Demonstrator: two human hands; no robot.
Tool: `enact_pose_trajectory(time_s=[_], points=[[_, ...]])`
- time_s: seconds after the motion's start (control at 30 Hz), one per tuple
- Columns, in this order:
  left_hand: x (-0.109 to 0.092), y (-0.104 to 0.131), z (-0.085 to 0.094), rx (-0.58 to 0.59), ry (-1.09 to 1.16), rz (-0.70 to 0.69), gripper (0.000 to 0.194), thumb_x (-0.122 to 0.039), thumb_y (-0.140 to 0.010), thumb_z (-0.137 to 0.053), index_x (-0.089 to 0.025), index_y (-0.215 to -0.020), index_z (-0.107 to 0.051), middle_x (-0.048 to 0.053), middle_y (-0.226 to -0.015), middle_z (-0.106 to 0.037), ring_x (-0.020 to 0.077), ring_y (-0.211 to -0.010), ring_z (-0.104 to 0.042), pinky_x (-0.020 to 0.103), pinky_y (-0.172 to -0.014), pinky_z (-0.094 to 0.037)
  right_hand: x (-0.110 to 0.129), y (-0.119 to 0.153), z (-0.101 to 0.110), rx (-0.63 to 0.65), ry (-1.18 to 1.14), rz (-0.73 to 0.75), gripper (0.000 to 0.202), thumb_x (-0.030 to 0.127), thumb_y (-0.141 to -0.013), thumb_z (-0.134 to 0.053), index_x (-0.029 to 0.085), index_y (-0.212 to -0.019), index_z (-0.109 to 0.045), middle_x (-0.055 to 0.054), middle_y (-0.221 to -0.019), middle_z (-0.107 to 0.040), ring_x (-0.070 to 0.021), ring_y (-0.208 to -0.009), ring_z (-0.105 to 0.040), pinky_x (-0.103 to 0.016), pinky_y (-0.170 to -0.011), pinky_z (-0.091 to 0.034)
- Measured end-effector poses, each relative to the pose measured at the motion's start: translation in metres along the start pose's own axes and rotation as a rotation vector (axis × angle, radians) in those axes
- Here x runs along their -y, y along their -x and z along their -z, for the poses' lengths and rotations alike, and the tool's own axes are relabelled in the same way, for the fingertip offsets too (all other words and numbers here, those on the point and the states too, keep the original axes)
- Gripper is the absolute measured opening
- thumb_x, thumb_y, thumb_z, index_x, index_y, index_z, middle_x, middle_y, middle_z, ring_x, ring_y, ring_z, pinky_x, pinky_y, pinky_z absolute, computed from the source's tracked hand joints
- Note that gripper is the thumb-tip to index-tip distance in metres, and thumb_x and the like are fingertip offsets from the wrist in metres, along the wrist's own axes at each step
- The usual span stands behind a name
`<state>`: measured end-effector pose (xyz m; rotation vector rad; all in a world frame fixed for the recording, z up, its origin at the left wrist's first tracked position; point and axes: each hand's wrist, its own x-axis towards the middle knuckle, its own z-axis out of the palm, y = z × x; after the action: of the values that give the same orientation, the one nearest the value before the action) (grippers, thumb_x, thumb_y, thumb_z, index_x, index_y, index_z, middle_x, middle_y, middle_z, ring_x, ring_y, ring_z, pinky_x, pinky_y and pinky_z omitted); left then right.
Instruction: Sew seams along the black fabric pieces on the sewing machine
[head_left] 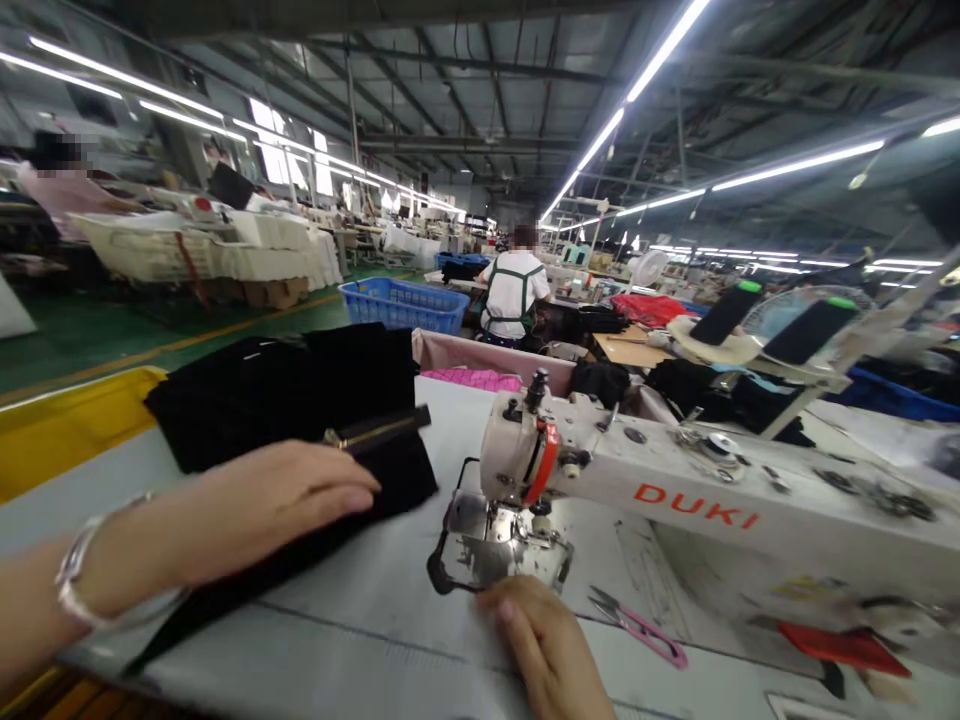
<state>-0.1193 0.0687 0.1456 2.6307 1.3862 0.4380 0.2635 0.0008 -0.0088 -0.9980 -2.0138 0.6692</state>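
My left hand (pixel 277 510) lies over a black fabric piece (pixel 401 470), its thumb and fingers closed together on the cloth. A zipper (pixel 382 428) with a metal pull runs along the top of that piece, just beyond my fingers. The cloth trails back under my wrist to the table's near edge. My right hand (pixel 544 645) is at the front of the sewing machine (pixel 637 480), close to its metal plate (pixel 487 555). Its fingers are curled together and slightly blurred; anything between them is hidden. Pink-handled thread snips (pixel 641 628) lie to its right.
Stacked black fabric (pixel 292 390) sits behind my left hand, beside a yellow bin (pixel 82 420). Black thread cones (pixel 726 315) stand behind the machine. A red cloth piece (pixel 844 648) lies under its arm. Farther off are a blue basket (pixel 405 303) and a seated person (pixel 516 285).
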Motion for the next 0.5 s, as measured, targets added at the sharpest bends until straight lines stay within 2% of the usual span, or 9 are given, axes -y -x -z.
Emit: enact_pose_trajectory(time_s=[0.03,0.1,0.13,0.2,0.23,0.27,0.33,0.43,0.5], points=[[-0.009,0.008,-0.027,0.062,0.031,-0.042,0.038,-0.055,-0.115,-0.058,-0.038,-0.137,-0.084,0.0,-0.141,-0.084,0.0266,-0.13,-0.08,0.035,-0.114,-0.065,0.008,0.0,-0.003,-0.019,0.009,-0.053,0.032,0.026,-0.12,-0.051,0.025,-0.114,-0.083,-0.007,-0.109,-0.083,-0.0226,-0.106,-0.082,-0.033,-0.097,-0.066],[-0.017,0.021,-0.083,-0.012,-0.026,0.009,0.058,-0.064,-0.111,-0.061,-0.03,-0.156,-0.074,0.01,-0.163,-0.071,0.0366,-0.146,-0.072,0.052,-0.126,-0.06,0.021,0.002,-0.014,-0.055,0.086,-0.131,0.016,0.022,-0.112,-0.068,0.025,-0.112,-0.084,-0.007,-0.109,-0.08,-0.0258,-0.105,-0.079,-0.037,-0.095,-0.065],[-0.017,0.023,-0.108,-0.033,-0.039,0.047,0.063,-0.066,-0.107,-0.065,-0.024,-0.154,-0.076,0.015,-0.162,-0.07,0.0405,-0.145,-0.072,0.057,-0.125,-0.06,0.026,0.003,-0.02,-0.075,0.144,-0.156,0.013,0.017,-0.103,-0.078,0.024,-0.112,-0.084,-0.008,-0.111,-0.079,-0.0278,-0.105,-0.078,-0.039,-0.095,-0.065],[-0.015,0.022,-0.144,-0.028,-0.033,0.095,0.068,-0.062,-0.103,-0.071,-0.017,-0.153,-0.075,0.022,-0.164,-0.067,0.0466,-0.148,-0.067,0.068,-0.127,-0.055,0.034,0.007,-0.031,-0.099,0.244,-0.183,0.033,0.007,-0.089,-0.088,0.022,-0.118,-0.083,-0.01,-0.117,-0.077,-0.0316,-0.109,-0.076,-0.045,-0.099,-0.065],[-0.013,0.018,-0.153,-0.027,-0.026,0.113,0.067,-0.061,-0.102,-0.073,-0.015,-0.151,-0.076,0.023,-0.161,-0.069,0.0481,-0.147,-0.067,0.07,-0.126,-0.054,0.036,0.009,-0.034,-0.102,0.271,-0.19,0.04,0.004,-0.085,-0.089,0.022,-0.12,-0.083,-0.01,-0.12,-0.077,-0.0328,-0.111,-0.075,-0.047,-0.101,-0.065],[-0.012,0.012,-0.157,-0.029,-0.017,0.129,0.067,-0.06,-0.101,-0.074,-0.015,-0.149,-0.077,0.024,-0.157,-0.071,0.0487,-0.143,-0.068,0.072,-0.124,-0.054,0.038,0.01,-0.036,-0.098,0.281,-0.199,0.042,0.003,-0.084,-0.09,0.021,-0.121,-0.082,-0.01,-0.121,-0.077,-0.0335,-0.112,-0.075,-0.049,-0.102,-0.065],[-0.013,-0.002,-0.153,-0.04,0.002,0.158,0.063,-0.06,-0.097,-0.076,-0.016,-0.141,-0.079,0.022,-0.141,-0.077,0.0471,-0.129,-0.072,0.072,-0.115,-0.058,0.042,0.01,-0.036,-0.079,0.264,-0.231,0.041,0.004,-0.084,-0.092,0.021,-0.119,-0.081,-0.009,-0.121,-0.078,-0.0338,-0.114,-0.075,-0.05,-0.102,-0.064],[-0.022,-0.018,-0.137,-0.019,0.062,0.155,0.038,-0.054,-0.091,-0.073,-0.02,-0.107,-0.083,0.014,-0.11,-0.078,0.0394,-0.105,-0.075,0.061,-0.101,-0.062,0.046,0.005,-0.03,-0.043,0.217,-0.304,0.036,0.007,-0.083,-0.096,0.021,-0.112,-0.082,-0.008,-0.118,-0.079,-0.0351,-0.116,-0.076,-0.051,-0.103,-0.064],[-0.033,-0.02,-0.125,0.005,0.123,0.122,0.028,-0.049,-0.091,-0.066,-0.023,-0.088,-0.077,0.009,-0.097,-0.076,0.0321,-0.093,-0.075,0.05,-0.091,-0.064,0.051,0.0,-0.025,-0.063,0.177,-0.337,0.031,0.01,-0.084,-0.097,0.021,-0.109,-0.082,-0.009,-0.116,-0.078,-0.035,-0.115,-0.076,-0.051,-0.103,-0.064]])
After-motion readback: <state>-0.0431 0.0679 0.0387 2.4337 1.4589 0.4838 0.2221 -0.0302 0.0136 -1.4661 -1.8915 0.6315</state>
